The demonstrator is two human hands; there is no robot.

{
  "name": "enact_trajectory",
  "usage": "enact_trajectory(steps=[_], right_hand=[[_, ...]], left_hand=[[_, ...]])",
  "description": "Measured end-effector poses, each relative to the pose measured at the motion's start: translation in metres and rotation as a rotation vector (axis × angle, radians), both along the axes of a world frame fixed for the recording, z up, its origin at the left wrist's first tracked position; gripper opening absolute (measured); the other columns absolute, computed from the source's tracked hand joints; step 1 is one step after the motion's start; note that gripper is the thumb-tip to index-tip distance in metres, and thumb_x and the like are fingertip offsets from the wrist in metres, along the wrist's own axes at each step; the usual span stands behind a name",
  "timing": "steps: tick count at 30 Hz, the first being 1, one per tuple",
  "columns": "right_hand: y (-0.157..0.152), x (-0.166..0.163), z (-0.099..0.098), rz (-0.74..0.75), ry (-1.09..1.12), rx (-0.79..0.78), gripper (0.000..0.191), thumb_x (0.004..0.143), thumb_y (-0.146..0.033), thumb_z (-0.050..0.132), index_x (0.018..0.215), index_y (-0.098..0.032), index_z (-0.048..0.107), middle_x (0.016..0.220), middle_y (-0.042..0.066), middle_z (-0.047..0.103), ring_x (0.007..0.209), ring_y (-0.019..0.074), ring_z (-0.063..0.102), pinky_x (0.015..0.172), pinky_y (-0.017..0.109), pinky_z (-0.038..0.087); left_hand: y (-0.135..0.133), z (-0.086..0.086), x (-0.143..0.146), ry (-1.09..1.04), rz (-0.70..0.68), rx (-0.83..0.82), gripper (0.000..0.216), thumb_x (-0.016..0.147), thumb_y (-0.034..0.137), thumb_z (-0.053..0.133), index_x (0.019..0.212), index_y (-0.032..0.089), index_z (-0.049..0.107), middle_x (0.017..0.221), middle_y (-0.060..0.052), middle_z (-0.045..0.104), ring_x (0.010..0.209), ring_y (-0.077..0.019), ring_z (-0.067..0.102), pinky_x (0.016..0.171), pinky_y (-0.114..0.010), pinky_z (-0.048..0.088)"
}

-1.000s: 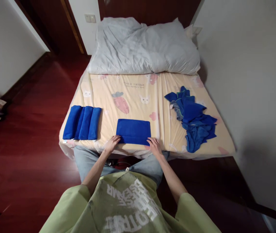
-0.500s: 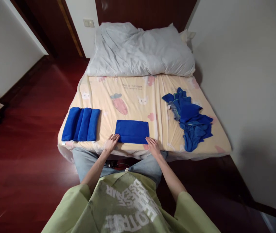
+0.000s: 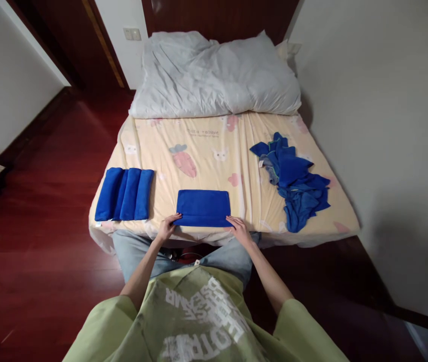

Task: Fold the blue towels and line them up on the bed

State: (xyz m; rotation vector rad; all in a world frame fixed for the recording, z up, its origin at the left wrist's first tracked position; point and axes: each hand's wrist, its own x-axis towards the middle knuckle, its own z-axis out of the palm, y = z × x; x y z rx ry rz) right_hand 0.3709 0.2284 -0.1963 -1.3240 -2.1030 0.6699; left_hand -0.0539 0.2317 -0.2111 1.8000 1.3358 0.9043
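Note:
A blue towel, folded into a flat rectangle, lies near the front edge of the bed. My left hand pinches its near left corner, with the thumb mostly hidden. At the near right corner, my right hand has its fingers over the cloth and grips the edge. To the left, several rolled or folded blue towels lie side by side in a row. Over on the right is a loose heap of crumpled blue towels, some with a pale green edge.
The bed has a cream sheet printed with carrots and rabbits. A bunched white quilt lies across its far end, against a dark headboard. A white wall runs along the right side, and dark red floor lies to the left.
Both hands have shifted from lying against the towel's near corners to gripping them, the left hand moving slightly outward. The view has shifted a little. The other towels have stayed put.

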Motion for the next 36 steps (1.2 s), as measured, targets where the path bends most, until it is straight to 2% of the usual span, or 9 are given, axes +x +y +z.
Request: enact_trajectory(steps=[3,6,9,12,17,24,27,32,36], right_hand=[[0.006,-0.001,-0.002,-0.072,0.079,-0.061,0.052,0.088,-0.010,0.045,0.133,-0.022,0.068,0.132,0.010,0.070,0.127,0.0243,0.063,0.114,0.047,0.050],[0.014,-0.003,-0.006,-0.203,0.161,-0.117,0.039,0.092,-0.026,0.049,0.125,-0.020,0.069,0.125,0.013,0.071,0.119,0.0265,0.066,0.107,0.046,0.052],[0.026,-0.008,-0.006,-0.312,0.231,-0.195,0.038,0.091,-0.047,0.054,0.111,-0.018,0.068,0.098,0.012,0.074,0.090,0.0260,0.069,0.086,0.040,0.058],[0.039,-0.013,-0.004,-0.374,0.261,-0.250,0.043,0.088,-0.062,0.053,0.092,-0.020,0.063,0.073,0.005,0.066,0.066,0.0213,0.061,0.066,0.033,0.052],[0.055,-0.018,-0.001,-0.420,0.257,-0.239,0.053,0.086,-0.074,0.047,0.072,-0.024,0.051,0.067,0.003,0.059,0.065,0.0187,0.055,0.063,0.030,0.046],[0.063,-0.016,0.000,-0.444,0.223,-0.273,0.059,0.079,-0.080,0.052,0.063,-0.023,0.054,0.062,0.005,0.061,0.060,0.0187,0.053,0.058,0.030,0.042],[0.065,-0.017,0.000,-0.448,0.218,-0.280,0.058,0.078,-0.078,0.053,0.062,-0.023,0.055,0.061,0.006,0.062,0.059,0.0191,0.055,0.058,0.030,0.042],[0.066,-0.018,-0.001,-0.465,0.211,-0.279,0.058,0.078,-0.078,0.053,0.064,-0.022,0.059,0.064,0.008,0.067,0.059,0.0202,0.058,0.057,0.030,0.044],[0.064,-0.018,-0.003,-0.486,0.201,-0.276,0.055,0.079,-0.076,0.054,0.067,-0.022,0.061,0.069,0.009,0.071,0.064,0.0227,0.064,0.060,0.031,0.048]], left_hand=[[0.006,0.002,0.002,-0.099,0.095,-0.119,0.041,0.091,0.042,0.058,0.119,0.017,0.075,0.126,-0.012,0.074,0.124,-0.0300,0.067,0.113,-0.048,0.050],[0.012,0.006,0.004,-0.108,0.180,-0.201,0.047,0.089,0.053,0.061,0.116,0.017,0.074,0.112,-0.011,0.078,0.104,-0.0286,0.074,0.096,-0.043,0.060],[0.019,0.009,0.008,-0.084,0.255,-0.208,0.050,0.089,0.059,0.058,0.113,0.017,0.073,0.102,-0.010,0.079,0.093,-0.0263,0.075,0.086,-0.038,0.061],[0.029,0.014,0.013,-0.052,0.318,-0.189,0.049,0.089,0.059,0.055,0.107,0.017,0.072,0.104,-0.011,0.078,0.097,-0.0274,0.074,0.088,-0.038,0.059],[0.041,0.022,0.019,0.025,0.418,-0.199,0.042,0.088,0.055,0.054,0.096,0.018,0.072,0.096,-0.012,0.078,0.090,-0.0280,0.073,0.085,-0.038,0.057],[0.037,0.030,0.023,0.092,0.495,-0.252,0.028,0.084,0.047,0.059,0.085,0.020,0.067,0.078,-0.007,0.075,0.077,-0.0241,0.072,0.074,-0.032,0.055],[0.035,0.033,0.024,0.103,0.513,-0.274,0.023,0.082,0.044,0.061,0.085,0.021,0.064,0.075,-0.005,0.074,0.076,-0.0229,0.073,0.072,-0.030,0.054],[0.037,0.035,0.028,0.099,0.530,-0.291,0.020,0.082,0.038,0.062,0.095,0.023,0.061,0.075,-0.003,0.074,0.073,-0.0213,0.072,0.073,-0.029,0.054],[0.037,0.032,0.030,0.104,0.516,-0.228,0.018,0.081,0.038,0.061,0.092,0.024,0.057,0.076,-0.002,0.070,0.072,-0.0209,0.071,0.073,-0.030,0.053]])
